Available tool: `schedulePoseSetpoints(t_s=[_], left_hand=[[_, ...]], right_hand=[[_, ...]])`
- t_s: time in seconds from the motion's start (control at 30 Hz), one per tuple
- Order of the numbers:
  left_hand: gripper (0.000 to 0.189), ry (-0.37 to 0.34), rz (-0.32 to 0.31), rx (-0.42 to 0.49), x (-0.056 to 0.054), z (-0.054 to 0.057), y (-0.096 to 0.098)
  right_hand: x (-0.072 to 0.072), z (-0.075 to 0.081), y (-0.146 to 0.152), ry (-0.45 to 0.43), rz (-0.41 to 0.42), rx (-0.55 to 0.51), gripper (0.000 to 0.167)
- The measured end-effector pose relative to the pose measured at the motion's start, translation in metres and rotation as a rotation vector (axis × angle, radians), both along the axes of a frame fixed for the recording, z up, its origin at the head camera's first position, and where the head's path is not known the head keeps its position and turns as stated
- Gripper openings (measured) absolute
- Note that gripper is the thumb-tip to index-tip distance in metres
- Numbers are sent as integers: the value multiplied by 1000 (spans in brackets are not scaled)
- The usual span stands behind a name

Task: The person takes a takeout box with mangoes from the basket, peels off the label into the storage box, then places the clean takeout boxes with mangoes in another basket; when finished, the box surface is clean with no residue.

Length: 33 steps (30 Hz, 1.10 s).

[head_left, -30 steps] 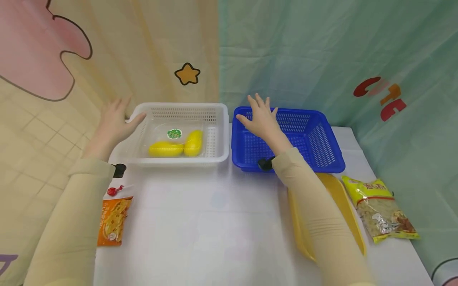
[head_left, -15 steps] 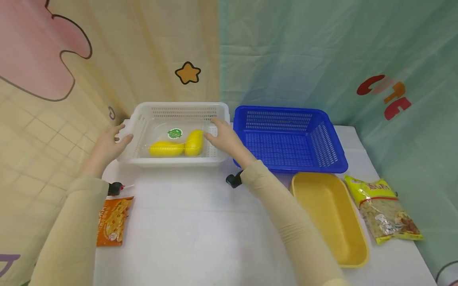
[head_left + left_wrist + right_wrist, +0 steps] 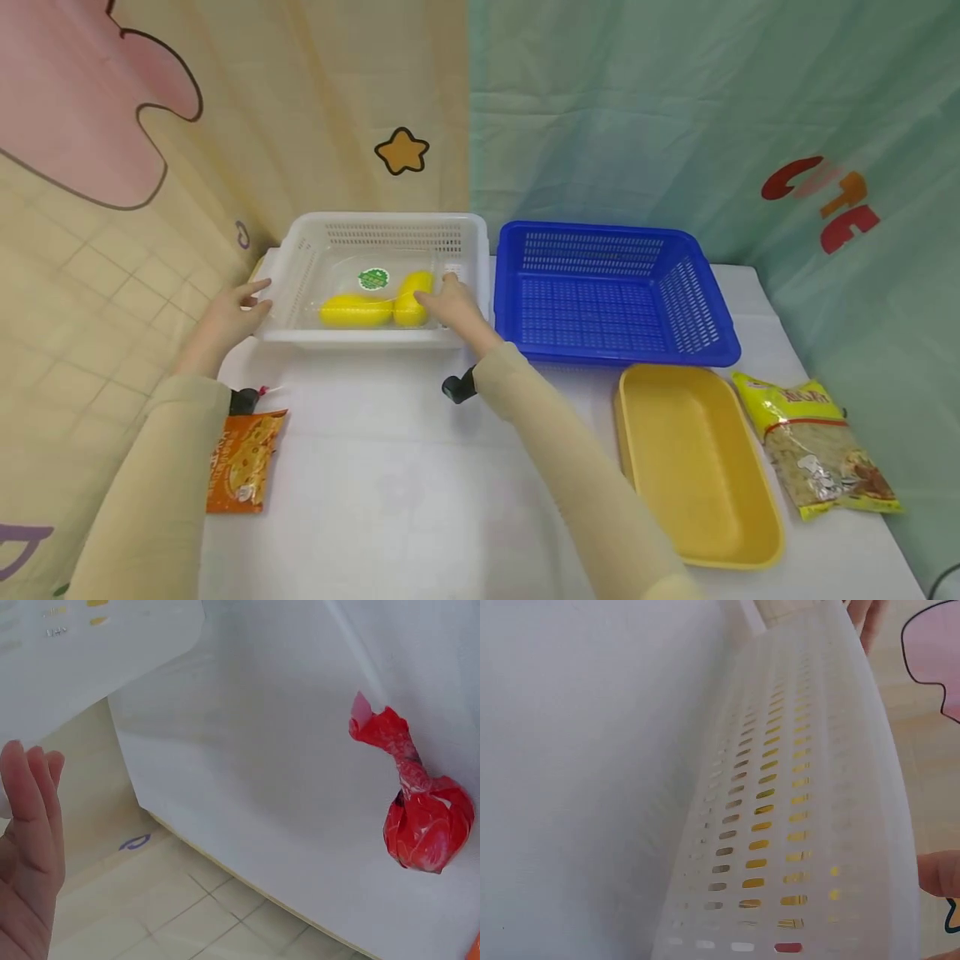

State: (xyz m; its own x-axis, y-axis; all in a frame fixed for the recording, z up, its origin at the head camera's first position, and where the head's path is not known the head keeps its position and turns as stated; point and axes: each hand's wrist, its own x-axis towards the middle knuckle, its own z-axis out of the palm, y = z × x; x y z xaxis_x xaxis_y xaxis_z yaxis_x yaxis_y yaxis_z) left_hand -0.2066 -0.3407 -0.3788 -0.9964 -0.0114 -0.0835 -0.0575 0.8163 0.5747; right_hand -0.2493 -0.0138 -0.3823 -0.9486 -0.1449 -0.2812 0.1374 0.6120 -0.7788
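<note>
A white slotted basket (image 3: 296,250) holds a clear lidded pack with two yellow fruits (image 3: 360,310) and a green sticker. My right hand (image 3: 438,296) reaches over the basket's front right corner, and its fingers rest on the right end of the pack beside the yellow fruit. In the right wrist view only the basket's front wall (image 3: 780,825) and one fingertip (image 3: 939,874) show. My left hand (image 3: 243,304) lies with straight fingers against the basket's left wall; the left wrist view shows those fingers (image 3: 30,817) straight and holding nothing.
An empty blue basket (image 3: 705,287) stands right of the white one. In front of it lie a yellow tray (image 3: 750,500) and a noodle packet (image 3: 821,446). An orange packet (image 3: 243,458) and a red wrapped sweet (image 3: 420,825) lie near the table's left edge.
My right hand has swung left from the blue basket into the white basket and come down onto the fruit pack. My left hand slid nearer along the basket's left side.
</note>
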Motion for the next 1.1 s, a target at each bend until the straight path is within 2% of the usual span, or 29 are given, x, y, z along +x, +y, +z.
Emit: schedulePoseSetpoints(t_s=[0.13,0.33,0.47,0.57,0.73,0.9,1.0,1.1], left_hand=[[55,-46,5,31,0,1,-2],[55,-65,7,67,0,-2,-3],[56,-77,0,71,0,-4,-4],[57,-75,-2,70,-1,-3,-5],[57,-73,2,52,-3,-3,-6],[58,-77,2,41,-4,-5,-8],[58,-68,3,48,-6,-7,-9],[57,-62,2,55,-8,-8,-10]], right_hand=[[0,-4,-4,-46,-36,-9,74],[-3,-9,-7,-87,-95,-81,82],[-6,-8,-9,-112,-128,-110,76],[-7,1,-7,-115,-156,-132,72],[-2,27,13,-105,-174,-199,73],[13,58,56,-94,-136,-321,74],[32,72,88,-84,-99,-328,74],[57,77,121,-83,-55,-312,73]])
